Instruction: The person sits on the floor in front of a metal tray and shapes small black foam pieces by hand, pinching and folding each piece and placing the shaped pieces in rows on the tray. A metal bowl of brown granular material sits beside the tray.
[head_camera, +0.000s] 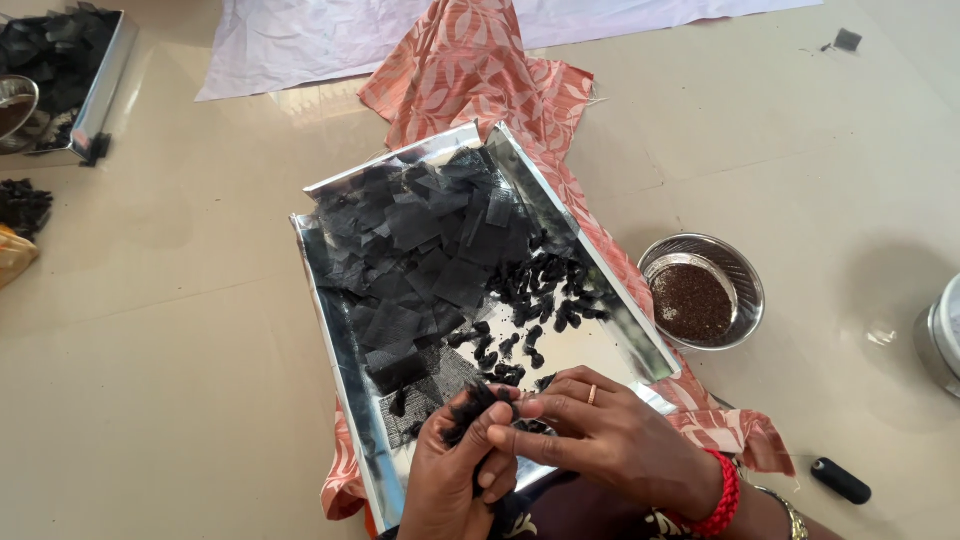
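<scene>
A shiny metal tray (335, 330) lies tilted on my lap over an orange patterned cloth (470, 75). It holds several black mesh fabric squares (420, 250) and several small black bundles (545, 290). My left hand (450, 475) grips a small black mesh piece (475, 405) at the tray's near edge. My right hand (600, 430), with a ring and red bangles, pinches the same piece from the right, fingertips touching the left hand.
A small steel bowl of dark seeds (705, 290) sits right of the tray. A black spool (840, 480) lies at the lower right. Another tray of black squares (70, 70) is at the far left. A white cloth (330, 35) lies at the back.
</scene>
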